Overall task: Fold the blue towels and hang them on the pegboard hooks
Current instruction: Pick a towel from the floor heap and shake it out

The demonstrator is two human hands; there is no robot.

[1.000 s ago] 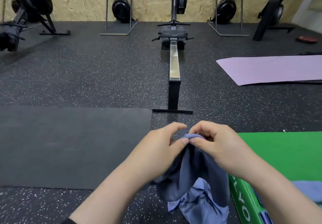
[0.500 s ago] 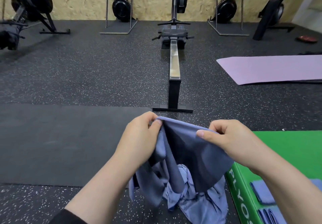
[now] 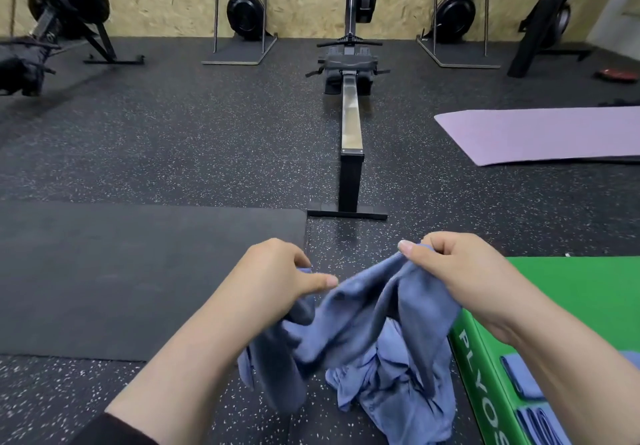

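Note:
A blue towel [image 3: 360, 309] hangs slack between my two hands, low in the middle of the head view. My left hand [image 3: 273, 278] pinches its left edge and my right hand [image 3: 460, 268] grips its right corner, held a little higher. The cloth sags in folds between them. Below it a second, lighter blue towel [image 3: 391, 396] lies crumpled on the floor. More blue cloth [image 3: 523, 379] lies on the green box at the lower right, partly behind my right forearm. No pegboard or hooks are in view.
A green plyo box [image 3: 561, 292] stands at the right. A dark rubber mat [image 3: 131, 271] lies left, a purple mat [image 3: 547, 133] far right. A rowing machine [image 3: 349, 126] runs straight ahead; bikes and upright rowers [image 3: 242, 12] line the far wooden wall.
My hands went from pinching the towel together at one spot to spread wide apart. The taut top edge has since gone slack, and my right hand has risen a little.

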